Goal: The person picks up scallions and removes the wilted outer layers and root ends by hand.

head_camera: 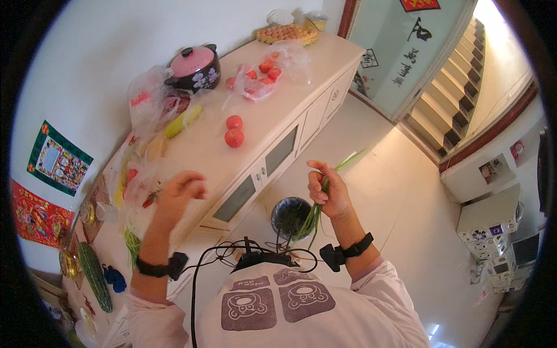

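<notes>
My right hand (328, 189) is closed around a bunch of thin green stalks (312, 219), likely scallions or chives. Their lower ends hang beside a dark basin (275, 221) on the floor, which has dark green bits inside; the upper ends stick out past my thumb. My left hand (185, 187), blurred, is over the edge of the pale cabinet top (265, 163), fingers loosely curled with a gap to the thumb and nothing visible in it. Near it lie small dark-red items (151, 200), perhaps dried chillies. More green stalks (132, 243) rest beside my left forearm.
Two tomatoes (234, 138) sit on the cabinet, with bagged tomatoes (266, 74) behind. A lidded pot (195, 69), yellow-green vegetable (182, 122) and egg basket (287, 34) line the back. A long green gourd (95, 276) lies at left. Black cables (194, 282) hang at my chest.
</notes>
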The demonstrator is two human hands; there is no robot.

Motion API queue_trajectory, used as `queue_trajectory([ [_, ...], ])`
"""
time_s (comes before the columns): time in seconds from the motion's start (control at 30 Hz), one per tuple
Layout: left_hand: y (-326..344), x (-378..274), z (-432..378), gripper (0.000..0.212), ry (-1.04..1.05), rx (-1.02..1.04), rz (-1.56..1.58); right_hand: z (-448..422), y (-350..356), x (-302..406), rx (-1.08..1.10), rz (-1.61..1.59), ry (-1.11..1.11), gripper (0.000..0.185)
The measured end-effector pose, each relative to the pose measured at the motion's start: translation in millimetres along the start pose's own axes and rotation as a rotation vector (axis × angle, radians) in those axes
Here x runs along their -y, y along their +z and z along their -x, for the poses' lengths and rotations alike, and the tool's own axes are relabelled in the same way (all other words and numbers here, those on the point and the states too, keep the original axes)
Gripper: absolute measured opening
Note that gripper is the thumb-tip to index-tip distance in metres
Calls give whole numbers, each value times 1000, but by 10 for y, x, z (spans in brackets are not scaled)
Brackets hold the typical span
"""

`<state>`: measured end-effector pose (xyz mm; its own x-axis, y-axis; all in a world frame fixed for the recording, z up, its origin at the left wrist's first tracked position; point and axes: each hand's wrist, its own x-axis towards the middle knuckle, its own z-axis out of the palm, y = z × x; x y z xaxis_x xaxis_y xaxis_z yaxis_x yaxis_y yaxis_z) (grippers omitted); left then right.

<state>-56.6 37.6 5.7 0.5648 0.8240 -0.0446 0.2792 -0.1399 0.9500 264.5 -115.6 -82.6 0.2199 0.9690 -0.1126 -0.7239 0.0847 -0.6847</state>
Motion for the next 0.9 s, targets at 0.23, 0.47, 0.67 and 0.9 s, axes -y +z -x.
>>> queue_trajectory([
  [0.23, 1206, 50, -513, 26, 49, 570, 135, -248, 462, 29, 134, -157, -71, 45],
  [0.47, 1547, 127, -263, 23, -51, 749, 102, -27, 581, -189, 117, -128, -171, 48],
  [0.67, 1452, 59, -183, 26, -325, 689, 429, 13, 467, -250, 164, -151, -189, 45],
  [0.9, 1254, 106, -255, 29, -462, 870, 620, 114, 433, -110, 193, -109, -177, 38],
])
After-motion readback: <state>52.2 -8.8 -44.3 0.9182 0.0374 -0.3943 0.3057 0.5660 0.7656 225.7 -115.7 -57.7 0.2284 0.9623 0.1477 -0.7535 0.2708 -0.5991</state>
